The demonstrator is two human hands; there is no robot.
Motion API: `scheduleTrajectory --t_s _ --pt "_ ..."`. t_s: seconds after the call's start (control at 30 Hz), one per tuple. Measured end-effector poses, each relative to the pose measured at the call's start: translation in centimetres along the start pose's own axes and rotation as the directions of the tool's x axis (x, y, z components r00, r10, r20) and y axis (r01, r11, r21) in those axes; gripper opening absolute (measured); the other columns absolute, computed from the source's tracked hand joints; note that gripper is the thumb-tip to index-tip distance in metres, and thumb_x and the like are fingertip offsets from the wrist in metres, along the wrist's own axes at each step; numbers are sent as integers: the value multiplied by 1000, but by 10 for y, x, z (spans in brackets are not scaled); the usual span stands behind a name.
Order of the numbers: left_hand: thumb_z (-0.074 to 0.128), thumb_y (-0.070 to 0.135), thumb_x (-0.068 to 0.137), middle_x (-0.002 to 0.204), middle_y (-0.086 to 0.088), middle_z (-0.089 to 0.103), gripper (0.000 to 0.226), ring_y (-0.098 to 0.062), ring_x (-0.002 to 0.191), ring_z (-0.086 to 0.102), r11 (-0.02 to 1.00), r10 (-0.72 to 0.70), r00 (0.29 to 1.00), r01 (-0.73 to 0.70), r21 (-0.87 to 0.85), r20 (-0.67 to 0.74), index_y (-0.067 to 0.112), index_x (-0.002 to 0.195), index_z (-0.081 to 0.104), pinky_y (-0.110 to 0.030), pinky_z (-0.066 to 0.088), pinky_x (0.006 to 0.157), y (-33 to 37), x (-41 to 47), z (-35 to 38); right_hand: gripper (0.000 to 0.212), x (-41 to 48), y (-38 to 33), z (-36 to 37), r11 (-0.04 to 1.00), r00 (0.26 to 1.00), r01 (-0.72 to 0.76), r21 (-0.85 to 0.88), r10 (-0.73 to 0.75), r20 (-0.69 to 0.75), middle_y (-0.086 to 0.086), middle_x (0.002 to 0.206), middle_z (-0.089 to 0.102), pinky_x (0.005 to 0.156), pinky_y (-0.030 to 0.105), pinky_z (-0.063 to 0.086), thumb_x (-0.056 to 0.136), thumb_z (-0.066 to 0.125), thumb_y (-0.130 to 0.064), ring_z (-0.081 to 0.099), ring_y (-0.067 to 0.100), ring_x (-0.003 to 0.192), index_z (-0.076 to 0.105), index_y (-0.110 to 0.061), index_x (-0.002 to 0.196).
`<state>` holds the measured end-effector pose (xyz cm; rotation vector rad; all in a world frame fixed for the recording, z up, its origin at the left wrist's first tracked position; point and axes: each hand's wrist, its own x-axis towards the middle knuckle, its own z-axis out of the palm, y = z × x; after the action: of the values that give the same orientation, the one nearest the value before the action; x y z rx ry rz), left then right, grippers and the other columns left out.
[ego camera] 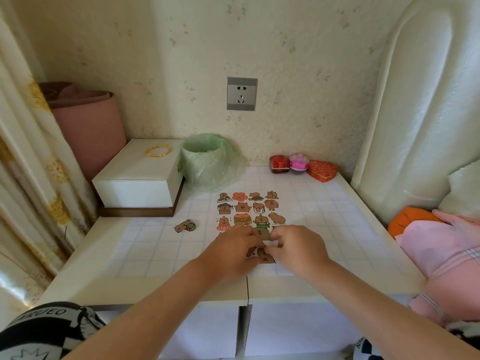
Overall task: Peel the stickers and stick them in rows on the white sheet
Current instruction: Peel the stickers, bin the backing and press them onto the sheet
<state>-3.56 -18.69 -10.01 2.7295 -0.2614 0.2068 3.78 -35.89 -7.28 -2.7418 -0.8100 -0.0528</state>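
Note:
A white sheet point(281, 268) lies in the middle of the table, with several brown capybara stickers in rows point(248, 207) on its far part. My left hand point(233, 252) and my right hand point(298, 246) meet over the sheet's near half, fingertips pinched together on one capybara sticker point(262, 233). Another brown sticker point(265, 257) shows just below the fingers, partly hidden by them. A loose sticker point(185, 226) lies on the table left of the sheet.
A white box point(137, 183) with gold bangles point(158, 150) stands at the back left, beside a small bin lined with a green bag point(205, 162). Red and pink trinket boxes point(302, 166) sit by the wall. Pink bedding point(446, 245) borders the right edge.

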Motion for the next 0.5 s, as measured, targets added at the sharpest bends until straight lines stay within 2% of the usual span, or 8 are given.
scheduleTrajectory --t_s 0.1,0.17,0.27,0.37,0.5 --pt "42 37 91 116 4 58 41 -20 110 52 991 61 998 -57 119 -30 28 123 66 -42 51 84 -3 -6 9 20 -8 6 4 978 981 196 -67 -196 8 -9 94 60 56 26 37 95 56 -40 61 15 83 70 -25 91" --pt "39 36 92 114 2 59 41 -23 105 56 976 90 994 -74 203 -69 25 120 67 -43 53 76 2 -9 11 25 -12 10 5 955 962 273 -117 -270 43 -7 103 57 57 28 40 99 49 -35 62 19 83 72 -26 96" --pt "38 33 91 112 1 61 42 -24 99 60 957 98 990 -65 284 -105 21 117 68 -42 54 69 9 -11 13 31 -18 14 6 928 944 330 -171 -320 86 -3 108 52 63 32 47 99 42 -32 61 23 84 71 -24 104" --pt "38 33 90 113 1 62 43 -24 99 60 944 88 992 -55 326 -90 22 118 69 -40 53 68 9 -13 15 31 -23 16 6 914 930 367 -173 -355 97 -1 109 48 61 31 42 100 41 -29 58 23 85 69 -21 107" --pt "38 35 91 117 2 61 44 -24 105 59 945 42 997 -16 327 -70 22 120 68 -40 53 73 11 -15 15 24 -29 17 0 902 918 394 -175 -377 124 -1 114 48 64 33 47 98 44 -28 57 21 88 66 -20 102"
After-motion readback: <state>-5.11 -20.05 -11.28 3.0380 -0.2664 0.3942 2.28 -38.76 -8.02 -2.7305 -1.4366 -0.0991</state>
